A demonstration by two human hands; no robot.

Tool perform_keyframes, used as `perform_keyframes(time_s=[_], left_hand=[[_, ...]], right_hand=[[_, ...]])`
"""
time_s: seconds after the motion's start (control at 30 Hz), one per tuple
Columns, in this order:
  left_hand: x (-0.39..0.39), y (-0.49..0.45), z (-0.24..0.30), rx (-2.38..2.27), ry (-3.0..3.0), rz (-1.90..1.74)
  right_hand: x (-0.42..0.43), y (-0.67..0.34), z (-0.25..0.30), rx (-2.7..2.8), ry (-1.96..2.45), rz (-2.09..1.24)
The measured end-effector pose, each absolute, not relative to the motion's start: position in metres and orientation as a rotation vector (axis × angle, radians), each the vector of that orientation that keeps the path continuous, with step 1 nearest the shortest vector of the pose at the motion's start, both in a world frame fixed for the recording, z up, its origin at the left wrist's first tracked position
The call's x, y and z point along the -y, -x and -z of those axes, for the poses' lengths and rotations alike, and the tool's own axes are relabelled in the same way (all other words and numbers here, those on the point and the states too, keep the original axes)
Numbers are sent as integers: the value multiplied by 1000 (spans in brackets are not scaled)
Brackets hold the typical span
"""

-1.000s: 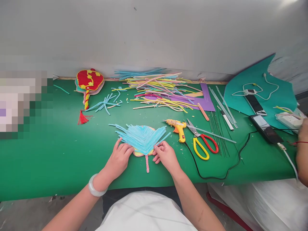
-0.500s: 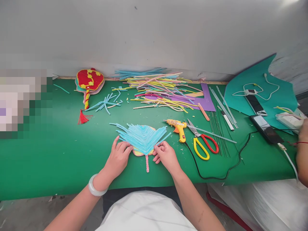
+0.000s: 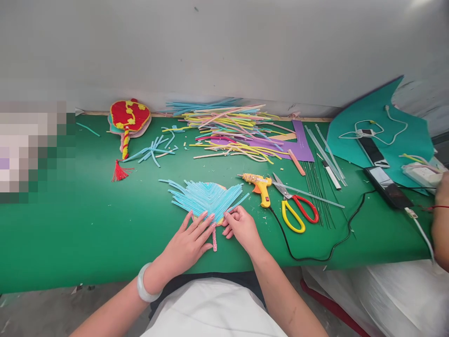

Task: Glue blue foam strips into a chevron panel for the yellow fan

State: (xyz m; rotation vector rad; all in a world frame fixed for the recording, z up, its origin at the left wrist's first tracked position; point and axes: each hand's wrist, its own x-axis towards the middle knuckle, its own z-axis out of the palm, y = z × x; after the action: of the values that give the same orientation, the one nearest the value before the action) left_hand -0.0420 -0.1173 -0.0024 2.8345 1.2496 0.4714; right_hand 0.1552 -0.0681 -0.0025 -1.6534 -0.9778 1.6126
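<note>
A fan-shaped piece (image 3: 205, 196) covered with light blue fuzzy strips in a chevron pattern lies on the green table (image 3: 70, 234), its pink handle (image 3: 214, 239) pointing toward me. My left hand (image 3: 189, 241) lies flat with fingers stretched out, their tips pressing on the fan's lower edge. My right hand (image 3: 240, 225) is curled, pinching the fan's lower right edge where the blue strips end.
A yellow glue gun (image 3: 260, 186) and red-and-yellow scissors (image 3: 296, 210) lie right of the fan, with a black cord (image 3: 322, 255). A pile of coloured strips (image 3: 231, 131) and a finished red fan (image 3: 129, 117) sit at the back. Another person's arm (image 3: 440, 220) is at far right, beside phones (image 3: 384, 187).
My left hand has slid right from the fan's left edge to its lower middle and flattened out. My right hand has stayed put.
</note>
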Motion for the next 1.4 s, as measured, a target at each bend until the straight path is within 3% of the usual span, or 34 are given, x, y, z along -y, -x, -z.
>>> perform_keyframes(time_s=[1.4], left_hand=[[120, 45, 13, -1281, -2789, -358]], right_hand=[[67, -156, 0, 952, 1646, -1635]])
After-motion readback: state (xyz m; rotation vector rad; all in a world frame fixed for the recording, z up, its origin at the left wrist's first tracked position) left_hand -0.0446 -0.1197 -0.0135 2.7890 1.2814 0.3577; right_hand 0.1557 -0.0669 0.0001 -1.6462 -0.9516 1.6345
